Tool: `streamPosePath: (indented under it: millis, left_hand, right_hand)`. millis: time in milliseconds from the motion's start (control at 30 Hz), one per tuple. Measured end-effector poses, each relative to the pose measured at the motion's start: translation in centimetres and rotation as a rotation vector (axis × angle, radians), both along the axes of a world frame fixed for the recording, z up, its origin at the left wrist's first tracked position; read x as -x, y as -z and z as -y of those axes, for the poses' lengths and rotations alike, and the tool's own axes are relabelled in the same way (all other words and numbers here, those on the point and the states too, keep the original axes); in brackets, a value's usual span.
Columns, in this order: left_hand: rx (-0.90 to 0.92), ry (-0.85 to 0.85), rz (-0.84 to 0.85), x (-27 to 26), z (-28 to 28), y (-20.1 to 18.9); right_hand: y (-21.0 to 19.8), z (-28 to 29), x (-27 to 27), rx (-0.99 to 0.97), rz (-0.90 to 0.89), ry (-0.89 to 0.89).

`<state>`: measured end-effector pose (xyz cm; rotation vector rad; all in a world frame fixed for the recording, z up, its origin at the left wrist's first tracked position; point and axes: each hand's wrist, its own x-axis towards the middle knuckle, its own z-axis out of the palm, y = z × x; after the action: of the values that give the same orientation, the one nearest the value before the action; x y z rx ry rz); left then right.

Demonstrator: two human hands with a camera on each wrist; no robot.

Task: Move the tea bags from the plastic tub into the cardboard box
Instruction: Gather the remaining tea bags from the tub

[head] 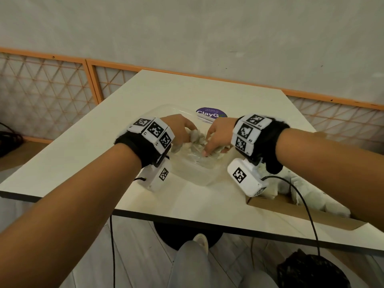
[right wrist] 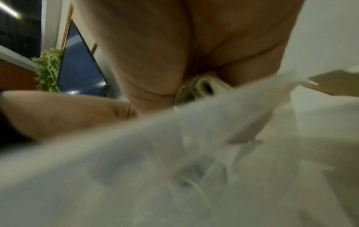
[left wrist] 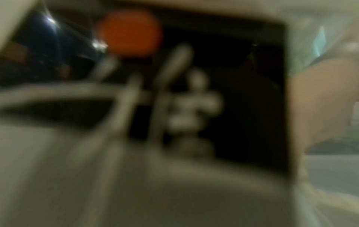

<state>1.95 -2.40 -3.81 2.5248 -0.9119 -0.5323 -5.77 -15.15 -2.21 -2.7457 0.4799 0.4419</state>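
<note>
Tea bags are gripped by both hands, left hand and right hand, inside the plastic tub. The cardboard box is seen at 4 o'clock on the tabletop

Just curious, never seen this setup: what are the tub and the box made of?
The tub looks like clear, glossy plastic: the table shows through its walls. The box looks like plain brown cardboard, matte, with a raw cut edge.

We are seeing pale tea bags lying in the clear plastic tub mid-table, others filling the cardboard box at the table's near right edge.
</note>
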Motion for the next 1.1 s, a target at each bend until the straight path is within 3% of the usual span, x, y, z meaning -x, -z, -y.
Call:
streamPosePath:
  millis: [100,233,367,533,600,733,800,900,1100]
  left_hand:
    - [0.014,-0.020,-0.050,0.1,-0.4,-0.4]
    - [0.055,-0.073,-0.032,-0.3,-0.6,0.1]
    - [0.114,-0.139,-0.120,-0.7,-0.9,0.4]
    - [0.076,-0.096,-0.061,-0.9,-0.7,-0.4]
    - [0.260,-0.137,-0.012,-0.9,-0.4,-0.9]
    - [0.859,-0.293,0.097,0.2,0.1,-2.2]
    - [1.046,-0.347,0.006,1.0,0.5,-2.8]
    - [1.155,-0.323,-0.265,2.9,1.9,-3.7]
    - [1.002,-0.147,-0.900,7.9,7.1,-5.0]
  right_hand:
    - [0.9,-0.6,-0.2,0.091,0.058,-0.033]
    - [0.3,-0.6,-0.1,0.046,0.051,-0.039]
    - [-2.1,1.4,0.5,-0.162,0.153,0.125]
    - [-3.8,2.8,2.0,-0.387,0.317,0.257]
    - [-4.2,2.9,2.4,-0.411,0.366,0.259]
    - [-5.8,3.2,3.7,-0.497,0.452,0.245]
    - [-6.9,3.7,5.0,-0.509,0.504,0.229]
    - [-7.9,5.2,7.0,-0.518,0.564,0.232]
    - [-7.9,8.3,10.8,-0.400,0.637,0.264]
